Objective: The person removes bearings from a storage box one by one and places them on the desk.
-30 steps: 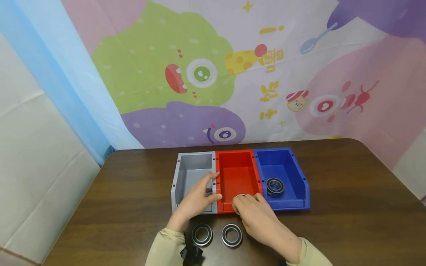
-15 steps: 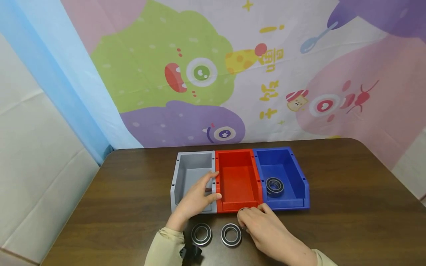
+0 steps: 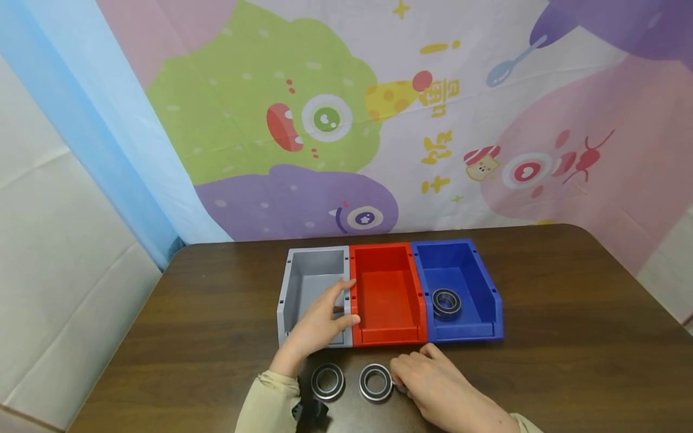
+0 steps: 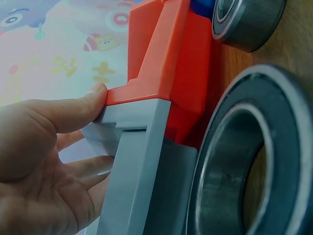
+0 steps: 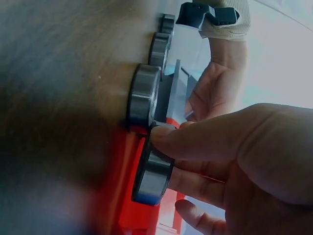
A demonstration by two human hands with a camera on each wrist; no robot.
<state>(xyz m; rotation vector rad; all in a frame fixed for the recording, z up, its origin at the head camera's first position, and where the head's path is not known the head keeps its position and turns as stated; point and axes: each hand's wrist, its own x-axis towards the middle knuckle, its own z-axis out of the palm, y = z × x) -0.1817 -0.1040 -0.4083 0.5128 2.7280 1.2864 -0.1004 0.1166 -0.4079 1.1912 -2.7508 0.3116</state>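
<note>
My right hand (image 3: 433,385) pinches a ball bearing (image 5: 154,178) between thumb and fingers, close to the table in front of the red bin (image 3: 390,337). In the head view the fingers hide most of this bearing. Two more bearings lie flat on the table: a left one (image 3: 327,382) and a right one (image 3: 376,383), the latter just beside my right fingertips. My left hand (image 3: 319,322) rests over the wall where the grey bin (image 3: 283,300) and red bin meet. Its thumb touches the front corner there, with fingers spread toward the grey bin's inside.
A blue bin (image 3: 476,282) stands right of the red one, with a bearing (image 3: 447,304) in its front left corner. The three bins sit side by side on the brown table (image 3: 227,337). A printed curtain (image 3: 433,210) hangs behind the table's back edge.
My right hand has drawn back from the red bin's front edge toward the near table, bringing the bearing with it. My left hand has stayed at the bins.
</note>
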